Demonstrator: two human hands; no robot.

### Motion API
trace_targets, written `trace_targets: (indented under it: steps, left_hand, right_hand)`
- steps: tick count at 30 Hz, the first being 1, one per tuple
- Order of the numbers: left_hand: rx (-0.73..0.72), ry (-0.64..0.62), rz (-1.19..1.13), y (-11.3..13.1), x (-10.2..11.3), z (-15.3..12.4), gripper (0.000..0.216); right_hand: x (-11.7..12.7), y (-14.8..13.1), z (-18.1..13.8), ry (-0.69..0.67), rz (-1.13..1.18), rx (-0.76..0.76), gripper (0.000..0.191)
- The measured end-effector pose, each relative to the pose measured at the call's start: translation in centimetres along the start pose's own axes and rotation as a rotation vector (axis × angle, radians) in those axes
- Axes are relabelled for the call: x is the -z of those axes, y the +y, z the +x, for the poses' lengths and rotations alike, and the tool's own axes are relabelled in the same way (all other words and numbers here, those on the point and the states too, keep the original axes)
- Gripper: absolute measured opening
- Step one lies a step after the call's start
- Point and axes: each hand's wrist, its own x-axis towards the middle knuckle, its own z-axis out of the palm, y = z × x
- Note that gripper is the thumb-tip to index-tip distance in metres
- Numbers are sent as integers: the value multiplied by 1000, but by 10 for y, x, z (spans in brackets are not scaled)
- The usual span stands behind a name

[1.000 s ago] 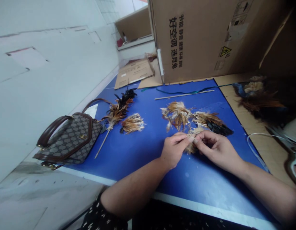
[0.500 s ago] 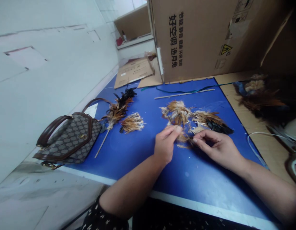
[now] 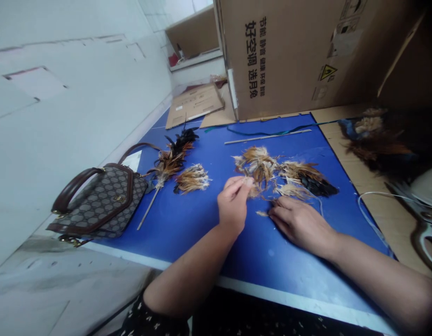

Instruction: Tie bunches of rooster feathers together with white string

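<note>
My left hand (image 3: 233, 205) is closed in a pinch on a small bunch of feathers (image 3: 251, 189), tan and brown, held just above the blue table. To its right, my right hand (image 3: 302, 224) is low over the tabletop, fingertips together at the end of a small pale feather (image 3: 261, 213); its fingers partly hide the contact. Beyond my hands spreads a loose pile of brown and white feathers (image 3: 261, 163). Right of that pile are more tan feathers (image 3: 298, 170) and dark ones (image 3: 319, 185).
On the left are a feather duster (image 3: 172, 161) on a stick, a small feather heap (image 3: 193, 179) and a patterned handbag (image 3: 113, 200). A thin stick (image 3: 268, 136) and green ribbon (image 3: 296, 129) lie before a large carton (image 3: 289, 56). Scissors (image 3: 424, 224) and white cord (image 3: 368, 217) are at right.
My left hand has shifted slightly left with its feathers. My right hand has turned palm down, come lower and moved left toward the small feather.
</note>
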Motion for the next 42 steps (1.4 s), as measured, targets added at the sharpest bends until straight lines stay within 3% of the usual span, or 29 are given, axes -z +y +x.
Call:
trace_targets:
  steps: [3, 6, 11, 14, 18, 29, 35, 42]
  left_hand:
    - [10, 21, -11, -1, 1, 3, 20]
    - [19, 27, -40, -1, 1, 4, 19]
    - [77, -131, -74, -4, -5, -6, 19]
    - [177, -240, -106, -5, -12, -16, 20]
    - [269, -330, -151, -4, -18, -24, 22]
    - [320, -356, -165, -15, -18, -27, 23]
    - [465, -265, -295, -17, -20, -26, 30]
    - [494, -252, -367, -18, -21, -25, 31]
  right_hand:
    - [1, 0, 1, 56, 43, -27, 25]
    - [7, 3, 2, 211, 221, -108, 13]
    - [14, 6, 5, 458, 426, -287, 13]
    - [13, 3, 6, 451, 453, -307, 13]
    - [12, 0, 5, 389, 430, -225, 11]
    - [13, 3, 4, 266, 242, -40, 8]
    - [13, 3, 1, 322, 200, -3, 15]
    - [11, 3, -1, 380, 207, -14, 20]
